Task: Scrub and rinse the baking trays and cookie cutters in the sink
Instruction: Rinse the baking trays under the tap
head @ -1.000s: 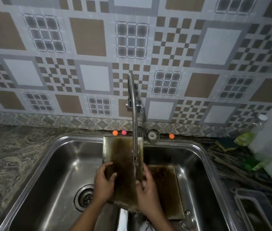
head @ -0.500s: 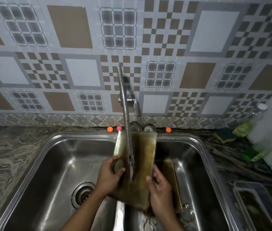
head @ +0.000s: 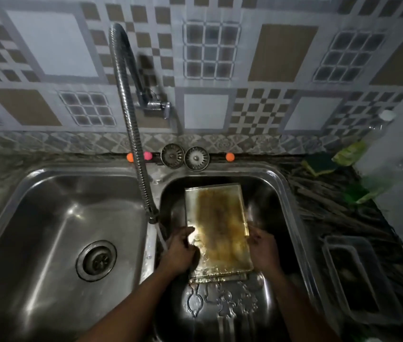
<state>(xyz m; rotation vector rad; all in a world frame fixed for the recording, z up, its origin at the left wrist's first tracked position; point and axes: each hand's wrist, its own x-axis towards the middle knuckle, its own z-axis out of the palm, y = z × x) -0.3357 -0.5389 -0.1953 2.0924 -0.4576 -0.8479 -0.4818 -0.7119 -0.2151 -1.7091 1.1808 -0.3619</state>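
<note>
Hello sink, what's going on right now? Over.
Status: left hand and right hand grip stained baking tray by its sides, in right basin. Cookie cutters lie unheld near it. Faucet hose hangs beside left hand.

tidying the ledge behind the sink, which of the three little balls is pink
The middle ball, just right of the tap hose; the left ball and right ball are orange.
</note>
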